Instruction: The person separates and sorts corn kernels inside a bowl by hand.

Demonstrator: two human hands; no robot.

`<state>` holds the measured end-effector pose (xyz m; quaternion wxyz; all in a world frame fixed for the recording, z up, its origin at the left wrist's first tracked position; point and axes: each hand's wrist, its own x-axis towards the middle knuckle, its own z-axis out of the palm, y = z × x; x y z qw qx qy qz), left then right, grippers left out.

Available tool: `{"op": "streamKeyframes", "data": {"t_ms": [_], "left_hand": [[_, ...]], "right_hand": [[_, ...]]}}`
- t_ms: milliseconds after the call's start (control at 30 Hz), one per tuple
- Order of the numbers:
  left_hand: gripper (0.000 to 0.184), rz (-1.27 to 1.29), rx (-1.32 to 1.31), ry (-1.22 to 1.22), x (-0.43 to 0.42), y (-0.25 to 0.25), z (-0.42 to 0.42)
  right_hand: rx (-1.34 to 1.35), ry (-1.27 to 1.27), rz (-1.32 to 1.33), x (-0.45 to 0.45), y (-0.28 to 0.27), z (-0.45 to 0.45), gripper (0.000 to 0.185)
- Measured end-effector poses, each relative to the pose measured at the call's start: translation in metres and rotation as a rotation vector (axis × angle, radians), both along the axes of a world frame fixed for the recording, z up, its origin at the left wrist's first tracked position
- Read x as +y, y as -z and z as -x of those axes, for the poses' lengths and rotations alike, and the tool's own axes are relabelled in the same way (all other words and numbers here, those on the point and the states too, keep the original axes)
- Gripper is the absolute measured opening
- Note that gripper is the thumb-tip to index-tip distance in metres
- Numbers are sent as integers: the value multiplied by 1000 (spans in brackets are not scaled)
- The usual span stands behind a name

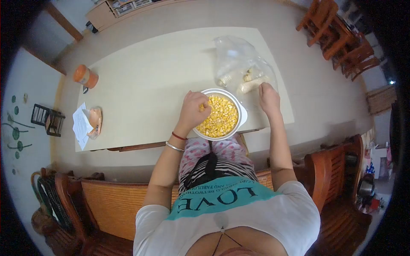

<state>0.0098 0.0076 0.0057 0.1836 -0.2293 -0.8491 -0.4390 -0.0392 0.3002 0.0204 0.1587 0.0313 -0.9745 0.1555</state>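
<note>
A white bowl (pixel 241 112) with a side handle holds many loose yellow corn kernels (pixel 220 116) and stands at the table's near edge. My left hand (pixel 195 109) is curled closed over the bowl's left rim; whatever lies inside the fingers is hidden. On the right, my right hand (pixel 269 100) is closed at the end of a pale stripped corn cob (pixel 252 85). The fingertips are partly hidden there. Further cob pieces (pixel 224 80) lie to the left of it, on or in a clear plastic bag (pixel 235 53).
The cream table (pixel 149 89) carries an orange-lidded jar (pixel 85 76), papers (pixel 81 123) and an orange packet (pixel 95 121) on its left. A wooden bench (pixel 111 205) is behind me. Wooden chairs (pixel 337 38) stand at the far right.
</note>
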Motion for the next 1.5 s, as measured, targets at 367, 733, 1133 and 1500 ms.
{"op": "streamKeyframes", "data": {"t_ms": [367, 733, 1133, 1500], "left_hand": [[8, 12, 76, -48, 0, 4, 3], [5, -247, -4, -248, 2, -1, -8], [6, -246, 42, -234, 4, 2, -5], [6, -217, 43, -248, 2, 3, -7]], "right_hand": [[42, 35, 6, 0, 14, -1, 11], [-325, -352, 762, -66, -25, -49, 27], [-530, -403, -12, -148, 0, -27, 32], [-508, -505, -68, -115, -14, -25, 26]]}}
